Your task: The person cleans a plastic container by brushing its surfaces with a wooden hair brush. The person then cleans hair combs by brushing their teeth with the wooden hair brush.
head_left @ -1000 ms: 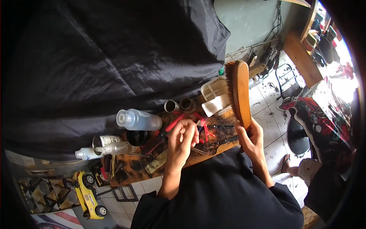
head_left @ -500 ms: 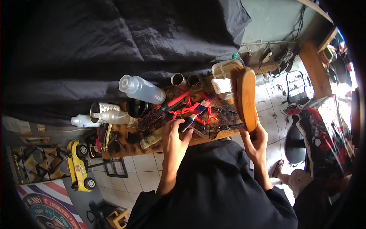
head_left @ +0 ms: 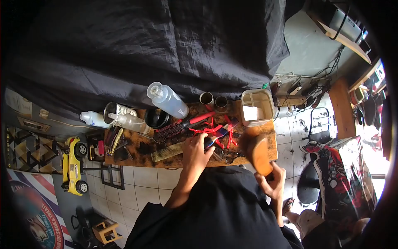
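In my right hand (head_left: 273,181), closed around its lower end, is a wooden-backed bristle brush (head_left: 261,157). Motion smears its dark bristles over the right part of the workbench. My left hand (head_left: 196,152) is over the middle of the bench, thumb and fingers closed on the end of a small blue-and-black brush (head_left: 220,132). Red hair clips (head_left: 213,128) lie around that small brush. Beside them is a round hairbrush (head_left: 171,130) with a red handle. A pair of scissors (head_left: 233,157) lies below the clips, partly behind the wooden brush.
The wooden workbench (head_left: 137,157) carries a large spray bottle (head_left: 169,101), two cups (head_left: 206,99), a plastic container (head_left: 269,108) and a can (head_left: 125,111). A black cape covers my lap. A toy car (head_left: 74,166) stands left; another person's leg (head_left: 304,222) shows at right.
The wooden brush has come down and tilted left over the bench's right end. My left hand has moved slightly with the small brush, nearer the clips. The camera view has shifted.
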### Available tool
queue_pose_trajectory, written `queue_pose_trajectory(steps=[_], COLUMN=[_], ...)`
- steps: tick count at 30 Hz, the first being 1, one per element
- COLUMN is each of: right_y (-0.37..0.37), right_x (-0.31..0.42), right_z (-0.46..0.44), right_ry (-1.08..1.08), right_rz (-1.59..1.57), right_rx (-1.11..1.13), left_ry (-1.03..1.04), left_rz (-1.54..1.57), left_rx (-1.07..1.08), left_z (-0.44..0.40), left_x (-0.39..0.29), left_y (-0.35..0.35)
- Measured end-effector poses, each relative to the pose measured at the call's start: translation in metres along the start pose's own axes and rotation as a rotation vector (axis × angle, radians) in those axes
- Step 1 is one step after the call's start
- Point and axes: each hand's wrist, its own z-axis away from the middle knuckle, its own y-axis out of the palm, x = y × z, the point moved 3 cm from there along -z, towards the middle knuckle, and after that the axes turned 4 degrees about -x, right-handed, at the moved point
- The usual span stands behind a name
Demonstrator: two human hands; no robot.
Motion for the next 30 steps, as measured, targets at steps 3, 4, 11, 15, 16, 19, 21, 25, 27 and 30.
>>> queue_pose_trajectory(steps=[3, 4, 11, 15, 16, 19, 21, 25, 27, 30], right_y=[0.011, 0.014, 0.044, 0.054, 0.055, 0.061, 0.066, 0.082, 0.094, 0.110], right_x=[0.005, 0.002, 0.010, -0.005, 0.001, 0.010, 0.014, 0.036, 0.035, 0.013], right_z=[-0.006, -0.005, -0.005, 0.000, -0.002, -0.009, -0.014, -0.020, -0.021, -0.026], right_ry=[-0.105, -0.025, 0.008, 0.119, 0.185, 0.191, -0.041, -0.226, -0.212, -0.288], right_rz=[0.064, 0.132, 0.225, 0.178, 0.127, 0.118, 0.151, 0.140, 0.172, 0.264], right_rx=[0.076, 0.123, 0.203, 0.172, 0.201, 0.302, 0.311, 0.374, 0.436, 0.304], left_ry=[0.016, -0.008, -0.118, -0.195, -0.165, -0.146, -0.104, -0.147, -0.126, -0.138], left_rz=[0.017, 0.046, 0.194, 0.198, 0.233, 0.261, 0.281, 0.177, 0.111, 0.173], left_rx=[0.004, 0.033, -0.014, -0.007, -0.044, -0.098, -0.158, -0.178, -0.174, -0.265], left_z=[-0.002, -0.002, 0.004, 0.012, 0.014, 0.026, 0.030, 0.044, 0.043, 0.054], left_x=[-0.003, -0.007, -0.014, -0.016, -0.018, -0.012, -0.001, -0.006, -0.006, -0.005], left_y=[-0.001, -0.005, -0.033, -0.055, -0.062, -0.071, -0.069, -0.089, -0.094, -0.101])
